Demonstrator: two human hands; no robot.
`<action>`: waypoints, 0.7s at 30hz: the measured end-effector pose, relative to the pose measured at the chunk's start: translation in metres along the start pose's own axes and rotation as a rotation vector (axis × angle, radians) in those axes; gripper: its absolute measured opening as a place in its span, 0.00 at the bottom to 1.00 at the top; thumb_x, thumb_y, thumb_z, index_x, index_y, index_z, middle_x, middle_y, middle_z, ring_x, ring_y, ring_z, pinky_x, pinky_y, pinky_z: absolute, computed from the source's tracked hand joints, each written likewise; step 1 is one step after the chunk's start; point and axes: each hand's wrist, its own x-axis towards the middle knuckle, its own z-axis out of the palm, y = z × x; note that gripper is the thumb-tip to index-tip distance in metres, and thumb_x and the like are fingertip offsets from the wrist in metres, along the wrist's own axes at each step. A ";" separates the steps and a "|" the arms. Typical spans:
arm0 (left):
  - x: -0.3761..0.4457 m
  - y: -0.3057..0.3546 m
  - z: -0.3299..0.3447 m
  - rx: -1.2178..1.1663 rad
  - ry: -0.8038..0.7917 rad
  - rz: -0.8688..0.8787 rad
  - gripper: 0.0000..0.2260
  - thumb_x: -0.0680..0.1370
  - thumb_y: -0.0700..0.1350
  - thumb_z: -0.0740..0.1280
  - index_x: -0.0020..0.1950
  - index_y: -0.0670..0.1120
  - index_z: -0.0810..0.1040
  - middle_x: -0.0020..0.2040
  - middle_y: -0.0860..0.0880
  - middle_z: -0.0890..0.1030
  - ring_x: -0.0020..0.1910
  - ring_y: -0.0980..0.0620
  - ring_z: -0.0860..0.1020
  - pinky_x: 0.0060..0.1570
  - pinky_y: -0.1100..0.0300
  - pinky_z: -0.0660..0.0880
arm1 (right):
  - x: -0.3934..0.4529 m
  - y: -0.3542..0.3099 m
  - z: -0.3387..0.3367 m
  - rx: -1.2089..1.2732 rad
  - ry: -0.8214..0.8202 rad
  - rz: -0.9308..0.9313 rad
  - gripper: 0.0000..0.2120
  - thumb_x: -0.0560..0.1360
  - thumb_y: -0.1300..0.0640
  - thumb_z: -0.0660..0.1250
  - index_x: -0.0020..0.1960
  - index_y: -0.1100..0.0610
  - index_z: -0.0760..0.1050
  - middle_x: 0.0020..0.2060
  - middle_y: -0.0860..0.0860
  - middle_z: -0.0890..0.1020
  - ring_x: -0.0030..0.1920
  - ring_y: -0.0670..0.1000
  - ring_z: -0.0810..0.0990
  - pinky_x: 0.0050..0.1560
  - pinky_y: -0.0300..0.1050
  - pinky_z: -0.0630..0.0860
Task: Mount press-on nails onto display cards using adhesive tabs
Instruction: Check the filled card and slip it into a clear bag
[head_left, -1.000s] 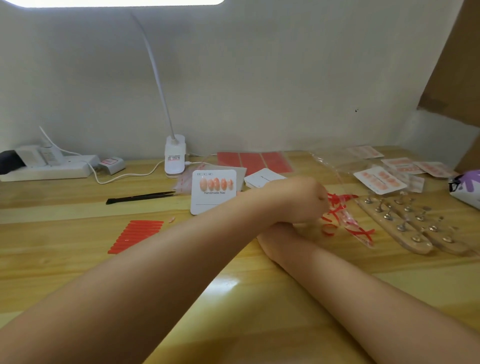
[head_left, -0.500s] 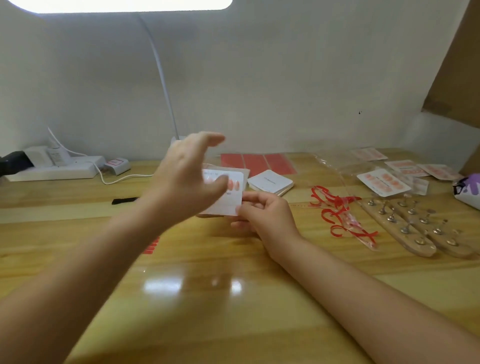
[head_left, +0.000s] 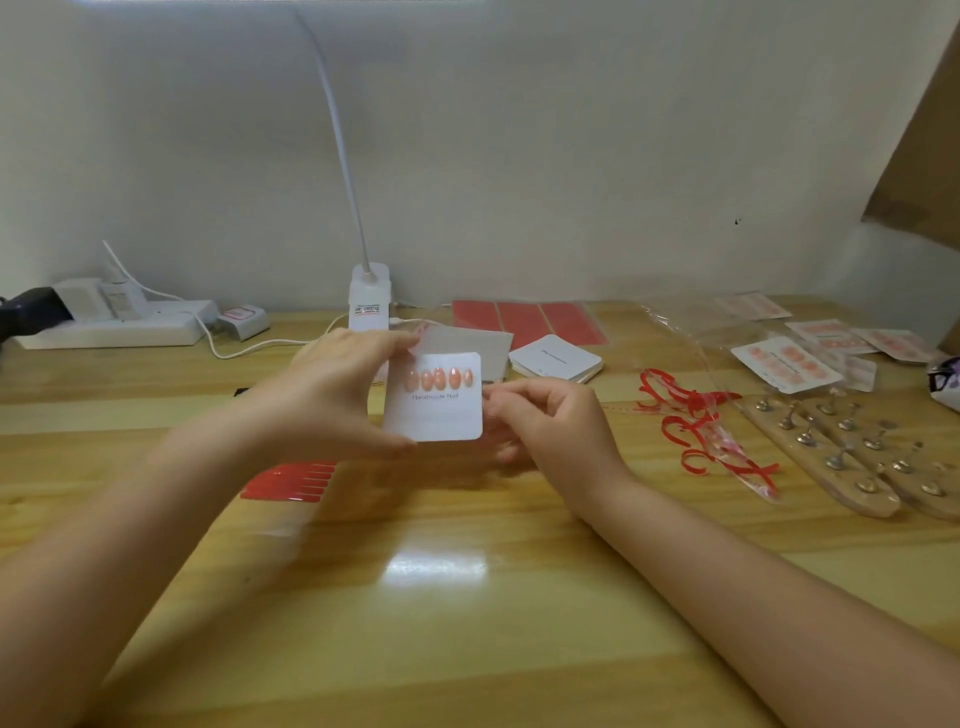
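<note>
A white card (head_left: 434, 405) with rounded corners is held upright above the table (head_left: 467, 597), its face toward the camera. Five peach nails (head_left: 439, 379) sit in a row across its upper part, over the print "Handmade Nail". Right of the card lies a stack of blank cards (head_left: 556, 358).

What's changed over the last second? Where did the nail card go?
The card left the table: the left hand now grips its left edge, lifted, and the right hand pinches its right edge. Both hands came over from the red strips. Strips, stands and card stack stayed put.
</note>
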 end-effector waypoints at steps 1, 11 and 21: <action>-0.001 -0.002 -0.005 -0.007 -0.085 -0.028 0.41 0.63 0.59 0.77 0.72 0.59 0.63 0.66 0.60 0.69 0.64 0.58 0.65 0.62 0.60 0.65 | 0.001 0.001 -0.003 -0.130 0.060 -0.047 0.06 0.75 0.57 0.67 0.42 0.52 0.83 0.34 0.49 0.85 0.34 0.47 0.83 0.38 0.48 0.81; -0.002 0.022 0.010 -0.002 -0.439 -0.050 0.38 0.61 0.67 0.75 0.68 0.61 0.68 0.63 0.62 0.66 0.62 0.58 0.66 0.62 0.60 0.67 | 0.020 0.018 -0.023 -0.936 0.161 -0.034 0.19 0.73 0.44 0.65 0.60 0.51 0.75 0.51 0.47 0.75 0.60 0.53 0.70 0.58 0.47 0.70; 0.001 0.014 0.007 -0.259 0.048 -0.042 0.28 0.59 0.73 0.65 0.48 0.55 0.83 0.45 0.59 0.80 0.45 0.60 0.77 0.41 0.63 0.72 | 0.026 0.019 -0.026 -1.053 0.044 0.034 0.23 0.75 0.37 0.63 0.65 0.48 0.76 0.60 0.54 0.75 0.64 0.58 0.67 0.61 0.49 0.66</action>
